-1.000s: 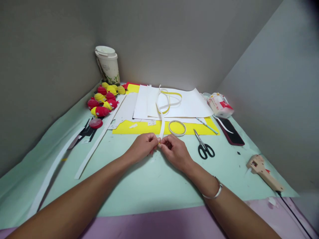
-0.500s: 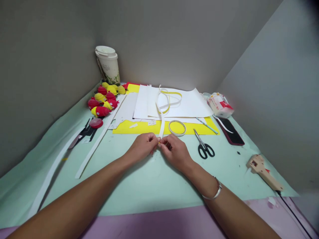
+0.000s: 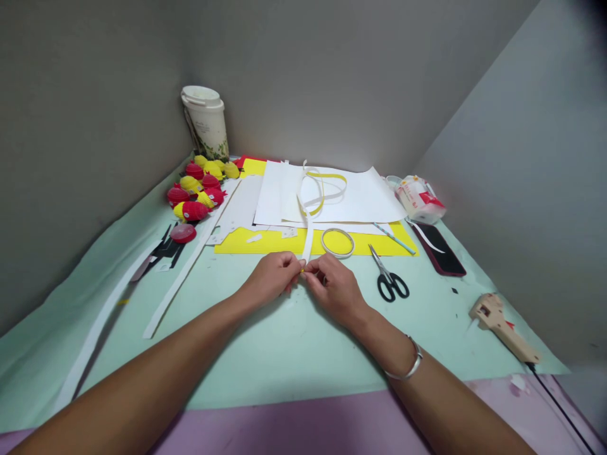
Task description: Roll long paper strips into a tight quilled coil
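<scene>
Pinching the paper strip (image 3: 309, 239) at its near end with left hand (image 3: 272, 277) and right hand (image 3: 334, 284), unchanged from before. Running lengthwise away from both, then looping over white paper (image 3: 367, 199)

We note a strip (image 3: 308, 240) running from our fingers (image 3: 294, 268) back over stacked sheets (image 3: 365, 202). Right of it: ring (image 3: 339, 254), then scissors (image 3: 387, 278), phone (image 3: 448, 262) with packet (image 3: 417, 199) behind, glue gun (image 3: 507, 332) nearer us. Far left: small figures (image 3: 193, 210), cup (image 3: 208, 129) behind them.
</scene>
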Motion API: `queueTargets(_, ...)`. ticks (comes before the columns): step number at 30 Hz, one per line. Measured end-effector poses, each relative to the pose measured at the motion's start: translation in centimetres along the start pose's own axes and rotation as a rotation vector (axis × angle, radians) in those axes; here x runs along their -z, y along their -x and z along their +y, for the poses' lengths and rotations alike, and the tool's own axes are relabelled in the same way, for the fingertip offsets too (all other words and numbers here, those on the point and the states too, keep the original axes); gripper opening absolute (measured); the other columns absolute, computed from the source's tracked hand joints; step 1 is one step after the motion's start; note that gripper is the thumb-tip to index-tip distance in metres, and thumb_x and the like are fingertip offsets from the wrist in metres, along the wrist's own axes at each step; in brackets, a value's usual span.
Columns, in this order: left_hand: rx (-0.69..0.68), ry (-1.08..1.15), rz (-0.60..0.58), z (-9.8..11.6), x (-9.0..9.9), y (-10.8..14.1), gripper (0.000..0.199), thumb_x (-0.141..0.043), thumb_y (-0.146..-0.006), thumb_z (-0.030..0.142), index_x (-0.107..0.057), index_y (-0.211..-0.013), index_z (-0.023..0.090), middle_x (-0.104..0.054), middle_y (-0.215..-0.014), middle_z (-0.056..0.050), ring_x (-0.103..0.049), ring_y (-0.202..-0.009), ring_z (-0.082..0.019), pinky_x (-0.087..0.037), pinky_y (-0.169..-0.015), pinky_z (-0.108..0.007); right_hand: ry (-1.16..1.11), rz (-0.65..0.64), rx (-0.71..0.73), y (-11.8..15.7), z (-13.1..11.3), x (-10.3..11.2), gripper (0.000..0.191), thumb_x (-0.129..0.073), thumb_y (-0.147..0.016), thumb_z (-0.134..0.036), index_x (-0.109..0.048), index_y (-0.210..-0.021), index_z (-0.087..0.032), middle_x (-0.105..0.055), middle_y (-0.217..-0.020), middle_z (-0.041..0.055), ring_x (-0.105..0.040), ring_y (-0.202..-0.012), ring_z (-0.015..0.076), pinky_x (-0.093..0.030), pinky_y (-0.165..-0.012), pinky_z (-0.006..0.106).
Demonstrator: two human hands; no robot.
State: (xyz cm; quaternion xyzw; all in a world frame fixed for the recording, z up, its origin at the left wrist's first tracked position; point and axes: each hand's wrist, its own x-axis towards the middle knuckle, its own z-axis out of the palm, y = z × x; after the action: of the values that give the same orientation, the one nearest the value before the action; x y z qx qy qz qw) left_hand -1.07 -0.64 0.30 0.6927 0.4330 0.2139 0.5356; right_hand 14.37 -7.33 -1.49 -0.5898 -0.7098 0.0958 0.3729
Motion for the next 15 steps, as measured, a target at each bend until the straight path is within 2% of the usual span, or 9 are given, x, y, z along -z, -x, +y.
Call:
queueTargets(8, -0.015, 0.004, -0.004, 0.00, 0.00, 0.01, 0.036, -0.051, -0.083, 0.045, -0.048, -0.059, 0.019, -0.047, -0.045, 0.003, -0.045, -0.044, -0.012, -0.033, -0.050, -0.025, -0.048, 0.007, -0.025, 0.02, -0.17, 0.11, 0.002, -0.059, -0.083, -0.019, -0.060, -0.084, -0.021, -0.060, -0.079, 0.0010, -0.055, -0.071, 0.0141, -0.043, -0.064, 0.025)
queueTargets(15, 0.012, 0.054, -0.019, -0.21, -0.02, -0.13, 0.037, -0.053, -0.082, 0.046, -0.051, -0.058, 0.018, -0.046, -0.044, 0.003, -0.042, -0.041, -0.010, -0.031, -0.047, -0.025, -0.131, 0.004, -0.102, -0.16, -0.38, 0.22, 0.002, -0.060, -0.082, -0.020, -0.061, -0.082, -0.021, -0.060, -0.077, 0.0004, -0.055, -0.068, 0.0135, -0.045, -0.064, 0.025)
